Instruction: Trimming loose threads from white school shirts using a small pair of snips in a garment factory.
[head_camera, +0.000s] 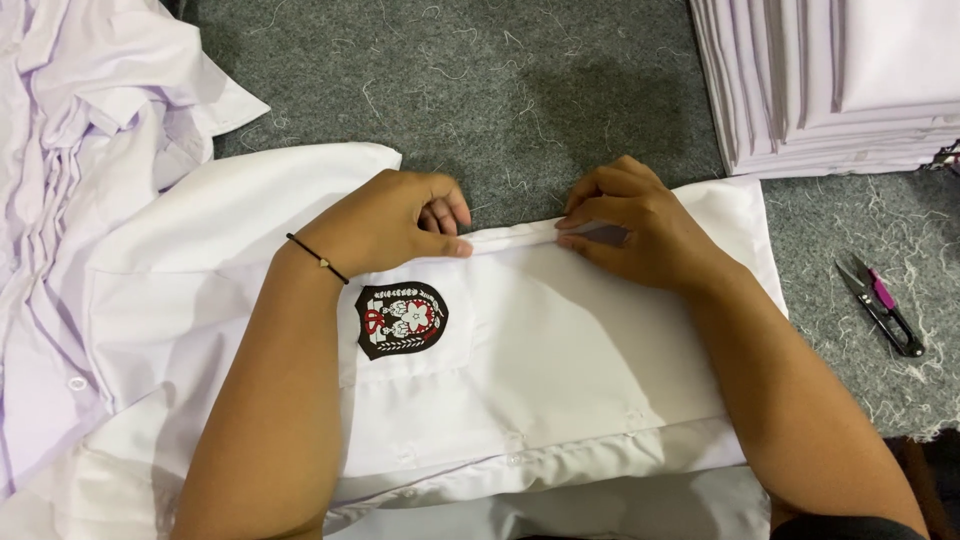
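A white shirt (560, 350) lies flat on a grey felt surface (520, 90), with a dark shield-shaped embroidered badge (401, 319) on its chest pocket. My left hand (385, 220), a thin black cord at its wrist, presses on the shirt's far folded edge, fingers curled. My right hand (635, 225) pinches the same folded edge a little to the right. The two hands are about a hand's width apart along that fold.
A loose heap of white shirts (70, 150) lies at the left. A neat stack of folded white garments (830, 80) sits at the top right. Small thread snips with a pink handle (882, 305) lie on the felt at the right, among cut threads.
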